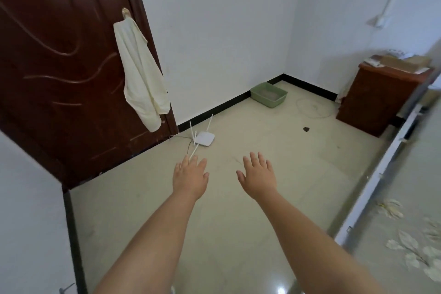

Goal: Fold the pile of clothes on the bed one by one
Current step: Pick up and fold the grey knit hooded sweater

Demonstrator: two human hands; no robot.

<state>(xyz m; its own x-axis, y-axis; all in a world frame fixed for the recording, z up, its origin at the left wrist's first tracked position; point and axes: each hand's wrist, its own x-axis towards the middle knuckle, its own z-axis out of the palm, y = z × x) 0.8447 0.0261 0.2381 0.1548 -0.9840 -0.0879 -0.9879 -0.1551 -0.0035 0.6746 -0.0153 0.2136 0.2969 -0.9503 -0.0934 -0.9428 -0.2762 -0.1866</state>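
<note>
Basically pre-start: left hand [190, 178] and right hand [258, 175] stretched out over bare floor [238, 234], fingers spread flat, holding nothing. Clothes pile not in view; bed edge [405, 234] at right. Next: turn right, find pile, grab 1 garment.

Dark brown door [59, 67] standing open at left, cream towel [140, 74] hanging from a hook on its edge. White router [204, 138] with antennas on the pale tiled floor [262, 198] near the door's foot. Green tray [268, 94] in the far corner against the black skirting. Brown cabinet [372, 100] at right, papers and boxes on top.
</note>
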